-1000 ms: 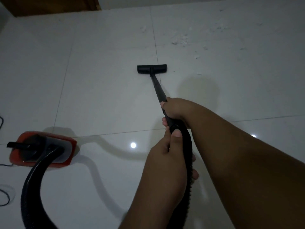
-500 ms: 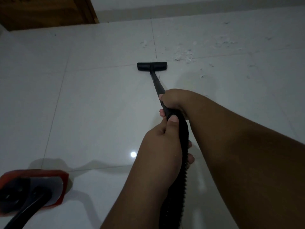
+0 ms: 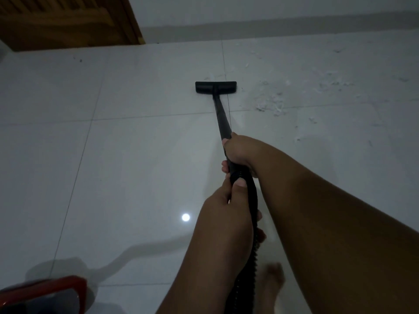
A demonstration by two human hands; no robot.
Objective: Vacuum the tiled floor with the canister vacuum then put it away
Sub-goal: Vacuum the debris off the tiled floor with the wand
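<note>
A black floor nozzle (image 3: 215, 87) lies flat on the white tiled floor (image 3: 136, 166), joined to a thin black wand (image 3: 221, 114) that runs back toward me. My right hand (image 3: 240, 150) grips the wand's near end. My left hand (image 3: 226, 214) grips the ribbed black hose (image 3: 251, 200) just behind it. The red canister vacuum (image 3: 43, 293) sits at the bottom left, cut off by the frame edge. White scraps of debris (image 3: 272, 105) are scattered to the right of the nozzle.
A wooden door (image 3: 68, 19) stands at the back left beside a pale wall with a grey skirting (image 3: 294, 21). My bare foot (image 3: 272, 282) shows blurred at the bottom. A ceiling light reflects as a bright spot (image 3: 185, 217) on the tiles.
The nozzle has slid farther away toward the wall and the debris. I have stepped forward, so the canister has dropped to the frame's bottom left. Both hands keep their grip.
</note>
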